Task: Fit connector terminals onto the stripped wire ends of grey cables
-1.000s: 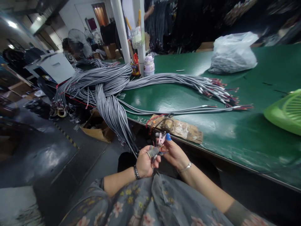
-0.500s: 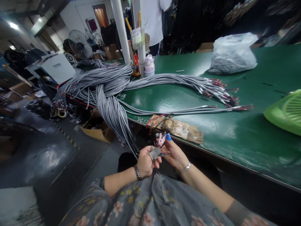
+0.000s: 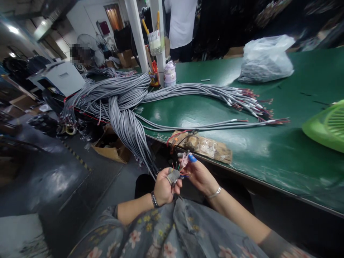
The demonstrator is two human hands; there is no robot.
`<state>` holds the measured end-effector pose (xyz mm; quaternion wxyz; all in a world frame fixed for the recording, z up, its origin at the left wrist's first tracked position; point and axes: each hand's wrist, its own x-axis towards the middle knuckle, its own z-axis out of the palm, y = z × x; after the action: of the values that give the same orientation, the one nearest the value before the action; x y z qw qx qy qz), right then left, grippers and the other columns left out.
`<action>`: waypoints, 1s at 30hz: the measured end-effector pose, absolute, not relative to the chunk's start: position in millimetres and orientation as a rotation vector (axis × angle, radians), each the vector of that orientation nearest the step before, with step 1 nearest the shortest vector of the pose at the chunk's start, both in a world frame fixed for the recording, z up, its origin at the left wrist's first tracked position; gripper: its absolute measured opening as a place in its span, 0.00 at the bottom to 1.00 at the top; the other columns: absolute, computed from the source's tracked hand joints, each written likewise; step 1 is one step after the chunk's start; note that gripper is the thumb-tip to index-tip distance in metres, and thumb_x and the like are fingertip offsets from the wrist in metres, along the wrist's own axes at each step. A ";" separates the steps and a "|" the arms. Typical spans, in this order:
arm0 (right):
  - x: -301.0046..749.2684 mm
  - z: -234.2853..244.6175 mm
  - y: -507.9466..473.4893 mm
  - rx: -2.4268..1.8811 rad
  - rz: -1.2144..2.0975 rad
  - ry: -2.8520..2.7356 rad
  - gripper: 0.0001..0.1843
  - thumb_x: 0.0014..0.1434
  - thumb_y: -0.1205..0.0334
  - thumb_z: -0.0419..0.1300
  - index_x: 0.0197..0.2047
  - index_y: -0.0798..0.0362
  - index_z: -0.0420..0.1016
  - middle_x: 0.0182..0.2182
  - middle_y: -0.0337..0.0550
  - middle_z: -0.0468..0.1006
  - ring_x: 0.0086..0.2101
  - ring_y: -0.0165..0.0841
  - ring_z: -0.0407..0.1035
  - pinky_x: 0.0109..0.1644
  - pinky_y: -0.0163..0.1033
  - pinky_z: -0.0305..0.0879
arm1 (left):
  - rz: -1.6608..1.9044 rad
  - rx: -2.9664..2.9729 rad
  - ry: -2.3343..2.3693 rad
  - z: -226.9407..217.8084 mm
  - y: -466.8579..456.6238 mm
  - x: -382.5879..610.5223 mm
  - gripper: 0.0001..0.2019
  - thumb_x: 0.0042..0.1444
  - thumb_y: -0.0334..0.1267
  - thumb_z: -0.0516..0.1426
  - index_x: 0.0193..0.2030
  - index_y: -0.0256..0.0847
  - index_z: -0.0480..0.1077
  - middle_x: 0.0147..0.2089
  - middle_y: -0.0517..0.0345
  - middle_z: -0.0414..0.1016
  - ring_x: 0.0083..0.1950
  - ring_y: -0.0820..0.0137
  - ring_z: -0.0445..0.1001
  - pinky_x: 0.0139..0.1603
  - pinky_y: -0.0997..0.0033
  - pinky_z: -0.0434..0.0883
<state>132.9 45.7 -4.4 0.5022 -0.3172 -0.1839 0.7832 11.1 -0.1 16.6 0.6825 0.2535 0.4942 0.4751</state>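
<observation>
My left hand (image 3: 163, 186) is closed around the end of a grey cable (image 3: 173, 175), whose thin coloured wires fan out above the fist. My right hand (image 3: 198, 175) pinches a small pink clip-like tool (image 3: 184, 159) against those wires; its fingertip wears a blue cap (image 3: 191, 157). Both hands hover in front of the green table's near edge (image 3: 242, 168), above my lap. More grey cables of the same kind hang off the table edge in a thick bundle (image 3: 129, 129) just left of my hands.
A large bundle of grey cables (image 3: 188, 89) with red wire ends lies across the green table. A worn wooden board (image 3: 204, 145) sits at the near edge. A plastic bag (image 3: 264, 61), a green fan (image 3: 326, 125) and a post with cups (image 3: 158, 43) stand further off. People stand behind.
My hands have stayed almost in place, shifting slightly as they work the wire ends. A person in a white shirt has come into view behind the post.
</observation>
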 end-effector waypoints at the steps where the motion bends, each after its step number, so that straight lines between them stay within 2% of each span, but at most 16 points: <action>1: 132.5 -4.3 45.2 -0.770 1.893 -0.449 0.16 0.47 0.48 0.67 0.31 0.51 0.79 0.27 0.40 0.79 0.22 0.28 0.66 0.26 0.35 0.63 | 1.070 0.564 1.108 16.4 0.2 11.5 0.22 0.35 0.53 0.65 0.24 0.38 0.64 0.15 0.62 0.68 0.10 0.79 0.59 0.10 0.80 0.45; 5: 133.3 -3.7 45.2 -0.772 1.907 -0.440 0.17 0.44 0.47 0.69 0.31 0.51 0.79 0.25 0.37 0.78 0.22 0.27 0.66 0.26 0.34 0.63 | 1.061 0.549 1.099 15.4 0.1 13.1 0.22 0.33 0.53 0.65 0.23 0.38 0.62 0.15 0.62 0.68 0.10 0.79 0.59 0.10 0.80 0.45; 14: 136.0 -1.4 46.6 -0.727 1.980 -0.359 0.10 0.48 0.55 0.68 0.33 0.51 0.79 0.24 0.36 0.77 0.20 0.26 0.63 0.23 0.33 0.60 | 1.032 0.491 1.087 15.2 2.6 15.3 0.22 0.32 0.52 0.66 0.24 0.39 0.61 0.15 0.63 0.67 0.10 0.79 0.59 0.11 0.79 0.43; 19: 134.8 -3.2 46.8 -0.692 1.957 -0.350 0.09 0.47 0.57 0.69 0.30 0.53 0.79 0.26 0.37 0.78 0.23 0.26 0.66 0.26 0.32 0.64 | 1.015 0.472 1.101 16.2 2.9 16.5 0.23 0.31 0.52 0.66 0.23 0.39 0.60 0.14 0.63 0.66 0.10 0.79 0.58 0.10 0.79 0.43; 30: 133.9 -8.7 47.8 -0.699 1.984 -0.332 0.11 0.47 0.54 0.69 0.31 0.51 0.79 0.25 0.36 0.79 0.24 0.27 0.68 0.29 0.32 0.66 | 1.100 0.542 1.036 14.3 -2.8 15.3 0.23 0.34 0.54 0.65 0.23 0.38 0.62 0.14 0.63 0.68 0.09 0.80 0.59 0.09 0.81 0.47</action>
<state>133.9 47.8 -8.7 0.4845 -0.2872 -0.1362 0.8150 15.3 -2.8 14.3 0.6948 0.2427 0.4641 0.4929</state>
